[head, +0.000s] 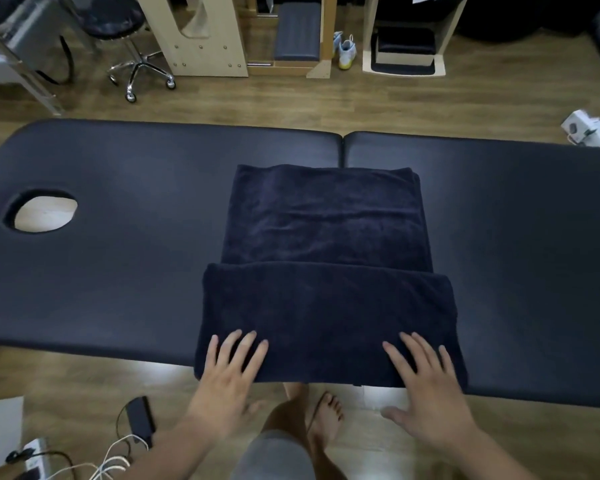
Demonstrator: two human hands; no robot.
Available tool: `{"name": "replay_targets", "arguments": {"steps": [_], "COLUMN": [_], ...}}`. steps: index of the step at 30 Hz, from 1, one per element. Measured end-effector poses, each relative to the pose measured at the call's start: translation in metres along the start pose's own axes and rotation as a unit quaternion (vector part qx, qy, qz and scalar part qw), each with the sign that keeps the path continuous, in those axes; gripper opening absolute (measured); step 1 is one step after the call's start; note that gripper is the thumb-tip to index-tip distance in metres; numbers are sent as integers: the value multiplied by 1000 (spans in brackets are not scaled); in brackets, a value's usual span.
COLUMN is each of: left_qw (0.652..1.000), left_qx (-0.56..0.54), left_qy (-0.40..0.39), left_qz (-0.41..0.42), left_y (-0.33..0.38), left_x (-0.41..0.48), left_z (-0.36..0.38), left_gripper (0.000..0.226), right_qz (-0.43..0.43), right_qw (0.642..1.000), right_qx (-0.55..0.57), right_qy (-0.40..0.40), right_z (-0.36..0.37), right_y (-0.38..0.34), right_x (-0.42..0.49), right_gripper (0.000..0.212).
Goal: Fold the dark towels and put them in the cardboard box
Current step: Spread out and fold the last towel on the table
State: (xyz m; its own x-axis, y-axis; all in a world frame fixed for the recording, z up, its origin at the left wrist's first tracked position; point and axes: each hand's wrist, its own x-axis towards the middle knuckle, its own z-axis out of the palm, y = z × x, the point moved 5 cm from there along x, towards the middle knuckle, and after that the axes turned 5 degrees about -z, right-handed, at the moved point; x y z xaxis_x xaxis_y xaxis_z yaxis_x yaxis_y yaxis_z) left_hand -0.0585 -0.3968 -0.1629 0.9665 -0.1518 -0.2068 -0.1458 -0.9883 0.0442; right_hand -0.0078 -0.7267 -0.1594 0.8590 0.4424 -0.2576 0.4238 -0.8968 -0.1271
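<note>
A dark navy towel (326,237) lies across the middle of the black massage table (118,265). Its near part is folded over into a thick band (326,306) that reaches the table's front edge. My left hand (227,372) presses flat on the band's near left corner with straight, spread fingers. My right hand (426,386) lies flat on the near right corner the same way, thumb hanging off the edge. No cardboard box is in view.
The table has a face hole (42,213) at the left and a seam (343,147) at mid-back. A wheeled stool (132,46), wooden furniture and shoes (345,50) stand behind. Cables and a black device (141,415) lie on the floor by my bare feet.
</note>
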Motion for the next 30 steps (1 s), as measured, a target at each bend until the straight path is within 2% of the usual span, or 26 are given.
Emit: {"name": "replay_targets", "arguments": {"steps": [2, 3, 5, 6, 9, 12, 14, 15, 17, 19, 21, 24, 26, 27, 28, 30], "left_qw": [997, 997, 997, 997, 991, 964, 939, 923, 905, 919, 948, 982, 978, 980, 988, 997], "left_qx": [25, 32, 63, 71, 57, -26, -111, -155, -213, -220, -204, -176, -160, -140, -116, -61], "left_qy": [-71, -67, -32, -34, -113, -251, -320, -350, -366, -325, -242, -38, 84, 99, 78, -30], "left_qz": [-10, -19, -17, -10, 42, 82, 63, 50, 32, 33, 26, -49, -106, -99, -71, -20], "left_y": [-3, -9, -18, -19, -17, -16, -19, -24, -36, -52, -70, -92, -84, -69, -47, -9], "left_x": [10, 17, 31, 34, 35, 20, 16, 18, 34, 64, 103, 154, 163, 162, 158, 146], "left_z": [5, -2, -18, -28, -53, -72, -91, -102, -122, -142, -157, -169, -160, -148, -130, -86], "left_gripper": [113, 113, 101, 93, 61, 50, 48, 48, 49, 54, 62, 52, 47, 51, 56, 64], "right_qz": [4, 15, 27, 28, 16, -2, 5, 2, -3, 4, 32, 96, 122, 116, 101, 76], "right_qw": [998, 999, 999, 999, 990, 960, 918, 904, 897, 909, 934, 985, 989, 989, 992, 990], "right_qx": [-16, -16, -31, -29, 11, 101, 160, 171, 175, 179, 174, 109, 78, 76, 71, 52], "right_qy": [-62, -47, -14, -31, -139, -260, -363, -393, -405, -376, -310, -95, 30, 43, 14, -110], "right_z": [9, 3, -16, -26, -46, -68, -88, -99, -122, -145, -165, -179, -164, -147, -124, -72], "right_y": [-4, 1, 8, 11, 12, 6, 6, 10, 21, 33, 46, 66, 65, 57, 45, 23], "right_x": [8, 15, 27, 30, 26, 6, -3, -1, 17, 48, 89, 145, 154, 152, 149, 137], "right_gripper": [106, 100, 83, 74, 51, 39, 46, 50, 51, 50, 52, 64, 63, 63, 64, 63]}}
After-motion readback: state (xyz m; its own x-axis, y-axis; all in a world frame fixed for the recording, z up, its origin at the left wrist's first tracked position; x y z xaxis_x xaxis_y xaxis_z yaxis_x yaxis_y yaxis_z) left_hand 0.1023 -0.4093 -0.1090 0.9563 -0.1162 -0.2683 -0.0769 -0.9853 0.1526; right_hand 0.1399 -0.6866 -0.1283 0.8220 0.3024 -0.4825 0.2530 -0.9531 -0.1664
